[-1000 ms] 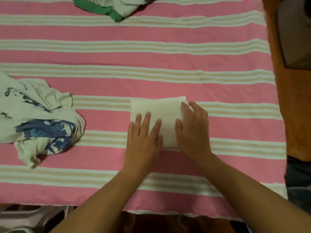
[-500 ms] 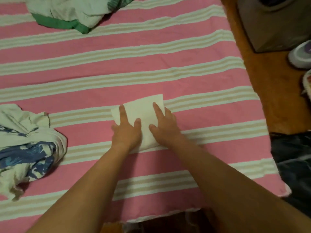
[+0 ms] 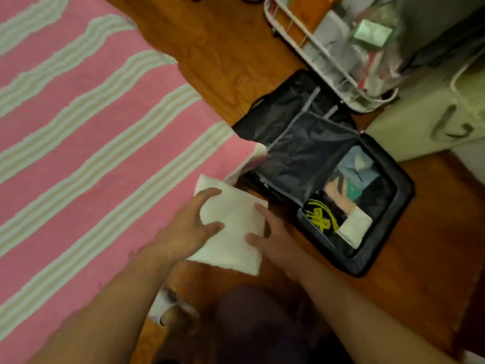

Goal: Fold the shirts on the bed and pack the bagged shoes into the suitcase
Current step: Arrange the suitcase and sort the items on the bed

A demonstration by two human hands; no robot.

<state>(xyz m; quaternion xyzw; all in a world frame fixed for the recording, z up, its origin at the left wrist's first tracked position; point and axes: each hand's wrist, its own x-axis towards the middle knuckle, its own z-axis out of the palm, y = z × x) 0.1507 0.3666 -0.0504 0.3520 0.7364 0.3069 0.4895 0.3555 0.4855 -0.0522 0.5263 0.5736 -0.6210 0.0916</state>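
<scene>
Right now I see both hands carrying the folded white shirt (image 3: 231, 232) off the corner of the bed (image 3: 86, 143), out over the wooden floor (image 3: 225, 56). My left hand (image 3: 189, 229) grips the shirt's left side, fingers spread over the top and thumb curled against it. My right hand (image 3: 273, 232) grips the right edge, fingertips on top and the rest below the cloth. The shirt hangs tilted between them, its far corner just past the edge of the pink striped bedcover.

Just beside the shirt, to the right, the black suitcase (image 3: 388, 232) lies open on the floor. Its near half holds folded clothes: a dark garment with a yellow print (image 3: 319, 214), a white folded piece (image 3: 355, 225) touching it, and light blue and teal fabric (image 3: 354, 174) behind. The far half is covered by a dark zipped divider (image 3: 301, 143). Beyond the suitcase stands a white wire rack (image 3: 328, 53) with blurred contents, and a pale bag (image 3: 430, 119) sits to the right.
</scene>
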